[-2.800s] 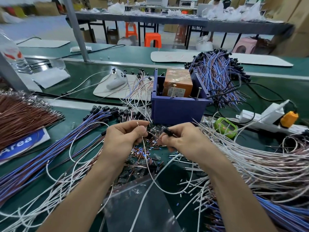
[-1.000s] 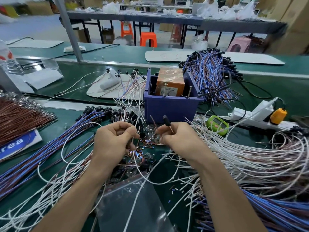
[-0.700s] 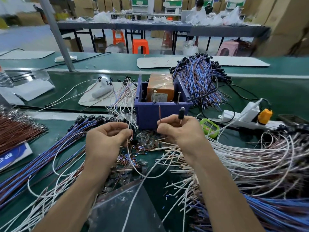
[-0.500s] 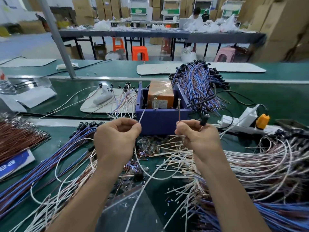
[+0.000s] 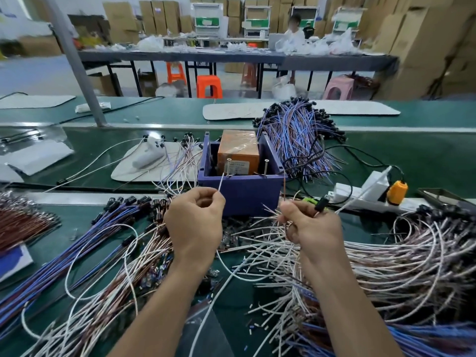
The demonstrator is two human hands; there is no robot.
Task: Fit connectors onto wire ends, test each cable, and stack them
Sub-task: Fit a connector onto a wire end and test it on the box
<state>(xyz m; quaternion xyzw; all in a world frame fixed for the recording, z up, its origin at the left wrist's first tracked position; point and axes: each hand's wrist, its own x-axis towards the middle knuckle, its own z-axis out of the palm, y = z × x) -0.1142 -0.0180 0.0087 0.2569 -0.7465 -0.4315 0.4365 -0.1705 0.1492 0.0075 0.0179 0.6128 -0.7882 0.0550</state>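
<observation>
The deep-purple, square plastic box (image 5: 242, 193) sits on the smooth green bench surface (image 5: 412, 161). It holds an orange-brown block wrapped in glossy tape (image 5: 238, 152), and two upright metal pins (image 5: 228, 166) stand at its front rim.

Just in front of the box, the left hand (image 5: 195, 224) is curled. Its thumb and forefinger pinch a thin white insulated wire (image 5: 220, 183), whose stiff free end slants up towards the left pin. The wire's slack loops down below the wrists.

To the right of it, still in front of the box, the right hand (image 5: 313, 225) is closed too. It grips a small black barrel-shaped connector (image 5: 320, 204) that pokes out above its knuckles. A bare copper-coloured strand (image 5: 284, 188) rises straight from its fingertips, just beside the box's right corner.

A loose heap of tiny metal and plastic terminals (image 5: 231, 237) lies between the hands and the box. In front and to the left of the box fans a sheaf of blue-violet cables with black ends (image 5: 77, 249). In front and to the right sprawls a tangled mass of curved white cables (image 5: 391, 256). Behind the box's right wall lies a bundle of blue and brown cables (image 5: 296, 140).
</observation>
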